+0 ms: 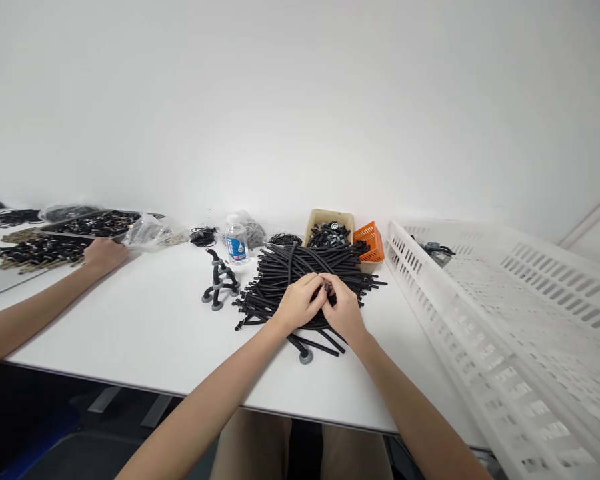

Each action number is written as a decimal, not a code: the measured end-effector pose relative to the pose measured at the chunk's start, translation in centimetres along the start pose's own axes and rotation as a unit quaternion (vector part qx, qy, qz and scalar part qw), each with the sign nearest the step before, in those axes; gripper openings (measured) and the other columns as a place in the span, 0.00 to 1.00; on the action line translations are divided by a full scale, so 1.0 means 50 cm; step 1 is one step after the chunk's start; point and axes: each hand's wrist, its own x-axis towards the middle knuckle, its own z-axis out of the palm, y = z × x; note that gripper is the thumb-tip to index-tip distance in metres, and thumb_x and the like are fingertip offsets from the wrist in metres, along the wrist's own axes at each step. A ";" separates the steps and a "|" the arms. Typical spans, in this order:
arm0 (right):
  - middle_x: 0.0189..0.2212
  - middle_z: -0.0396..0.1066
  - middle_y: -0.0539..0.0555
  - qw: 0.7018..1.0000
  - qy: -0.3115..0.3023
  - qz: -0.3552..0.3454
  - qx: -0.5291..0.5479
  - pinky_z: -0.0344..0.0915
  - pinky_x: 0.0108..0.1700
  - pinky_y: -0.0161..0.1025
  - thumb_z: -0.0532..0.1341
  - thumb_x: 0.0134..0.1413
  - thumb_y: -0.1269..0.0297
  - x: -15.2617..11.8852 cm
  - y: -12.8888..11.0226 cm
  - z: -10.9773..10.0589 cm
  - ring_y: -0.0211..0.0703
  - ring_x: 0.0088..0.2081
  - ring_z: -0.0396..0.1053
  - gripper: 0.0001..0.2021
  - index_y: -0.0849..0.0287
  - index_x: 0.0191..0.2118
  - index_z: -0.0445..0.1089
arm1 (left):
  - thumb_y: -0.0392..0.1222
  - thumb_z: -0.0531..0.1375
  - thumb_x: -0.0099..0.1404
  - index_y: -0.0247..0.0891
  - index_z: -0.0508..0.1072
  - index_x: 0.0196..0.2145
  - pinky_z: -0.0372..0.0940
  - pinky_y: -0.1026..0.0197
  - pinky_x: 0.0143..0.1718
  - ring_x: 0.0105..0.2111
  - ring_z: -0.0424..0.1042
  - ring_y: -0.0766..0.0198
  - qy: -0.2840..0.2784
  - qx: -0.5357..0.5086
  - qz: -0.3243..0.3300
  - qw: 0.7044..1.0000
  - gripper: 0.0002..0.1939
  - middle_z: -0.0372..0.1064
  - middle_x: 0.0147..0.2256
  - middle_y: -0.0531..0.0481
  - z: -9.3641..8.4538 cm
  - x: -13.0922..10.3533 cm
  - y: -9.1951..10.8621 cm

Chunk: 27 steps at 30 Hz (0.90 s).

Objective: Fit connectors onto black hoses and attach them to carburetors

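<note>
My left hand (299, 305) and my right hand (344, 312) meet over a pile of thin black tubes (275, 273), fingers bent and fingertips together. Between them shows the end of a small dark piece (327, 287), pinched by my right hand; its kind is too small to tell. My left hand is closed too, its grip partly hidden. Below my left wrist a black tube with a grey grommet (305, 357) rests on the white table; whether it runs up into my hands is hidden. Left of the pile stand several black tubes with grey grommets (217, 283), tangled together.
Behind the pile are a beige bin (351, 218) of black and grey parts and an orange basket (379, 243). A clear bottle (237, 241) stands left. A large white crate (460, 337) lines the right side. Another person's hand (105, 255) rests near a dark tray (47, 230).
</note>
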 end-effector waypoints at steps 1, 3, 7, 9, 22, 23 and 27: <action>0.46 0.74 0.58 1.000 0.000 -0.001 0.000 0.70 0.51 0.46 0.53 0.58 0.73 0.000 0.000 0.000 0.48 0.47 0.72 0.16 0.58 0.51 0.67 | 0.39 0.48 0.72 0.38 0.65 0.33 0.64 0.61 0.37 0.33 0.65 0.63 0.001 0.001 0.000 1.000 0.10 0.64 0.32 0.49 0.000 0.000 0.000; 0.45 0.74 0.58 1.000 -0.002 -0.002 0.001 0.70 0.51 0.46 0.53 0.58 0.73 0.000 0.000 0.000 0.48 0.47 0.72 0.16 0.59 0.51 0.67 | 0.39 0.48 0.72 0.38 0.65 0.33 0.64 0.61 0.37 0.33 0.65 0.63 0.002 0.002 -0.001 1.000 0.11 0.64 0.32 0.49 0.000 0.000 0.000; 0.46 0.74 0.59 1.000 -0.003 0.002 0.001 0.70 0.51 0.46 0.53 0.58 0.73 0.000 -0.001 -0.002 0.48 0.47 0.72 0.16 0.59 0.51 0.67 | 0.39 0.48 0.72 0.38 0.65 0.33 0.64 0.61 0.37 0.33 0.65 0.63 0.002 0.003 0.000 1.000 0.11 0.64 0.32 0.49 0.000 0.000 0.000; 0.46 0.74 0.59 1.000 -0.005 0.003 0.002 0.70 0.51 0.46 0.53 0.58 0.73 0.000 -0.001 -0.002 0.48 0.47 0.72 0.16 0.59 0.51 0.67 | 0.39 0.48 0.72 0.38 0.65 0.33 0.64 0.61 0.36 0.33 0.65 0.63 0.004 0.001 0.000 1.000 0.11 0.64 0.32 0.49 -0.001 0.000 -0.001; 0.45 0.74 0.59 1.000 -0.004 0.002 0.002 0.70 0.51 0.46 0.54 0.57 0.73 0.000 -0.001 -0.002 0.48 0.47 0.72 0.16 0.59 0.51 0.67 | 0.39 0.48 0.72 0.38 0.65 0.33 0.63 0.62 0.36 0.33 0.65 0.63 0.003 -0.007 0.000 1.000 0.10 0.64 0.32 0.49 0.001 -0.001 0.000; 0.45 0.74 0.59 1.000 -0.004 0.002 0.001 0.70 0.51 0.46 0.54 0.57 0.73 0.000 -0.001 -0.002 0.48 0.47 0.72 0.16 0.59 0.51 0.67 | 0.39 0.48 0.72 0.38 0.65 0.33 0.63 0.62 0.36 0.33 0.65 0.63 0.003 -0.007 0.001 1.000 0.10 0.64 0.32 0.49 0.001 -0.001 0.000; 0.45 0.75 0.58 1.000 -0.003 0.003 0.001 0.70 0.51 0.46 0.54 0.57 0.73 0.000 0.001 -0.001 0.48 0.47 0.72 0.16 0.58 0.51 0.67 | 0.39 0.48 0.72 0.38 0.65 0.33 0.63 0.61 0.37 0.33 0.65 0.63 0.003 -0.002 0.001 1.000 0.10 0.64 0.32 0.49 0.001 -0.001 -0.001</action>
